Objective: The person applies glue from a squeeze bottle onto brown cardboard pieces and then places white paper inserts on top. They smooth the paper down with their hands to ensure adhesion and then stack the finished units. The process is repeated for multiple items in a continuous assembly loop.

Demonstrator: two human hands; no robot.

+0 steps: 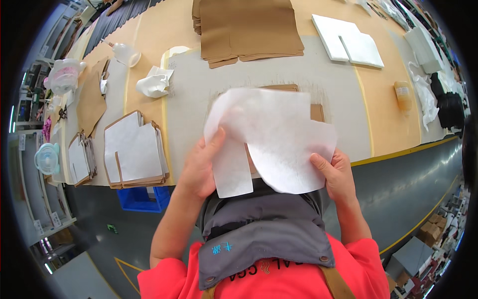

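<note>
A thin white cut sheet [279, 134], with a notched outline and a slit, is held up in front of me over the table's near edge. My left hand [201, 167] pinches its left side, thumb on top. My right hand [336, 174] grips the lower right corner in the same way. The sheet curls at its upper left and bows along the slit. Behind it, mostly covered, a brown cut piece [317, 112] lies on the grey work mat [194, 79]; only its edges show.
A stack of brown pieces [249, 30] lies at the far middle, with white sheets [343, 40] to its right. White-topped brown pieces [134, 149] are stacked at left, near crumpled white paper [154, 82] and a clear bottle [125, 55]. An amber jar [402, 95] lies at right. Below the table is a blue crate [144, 199].
</note>
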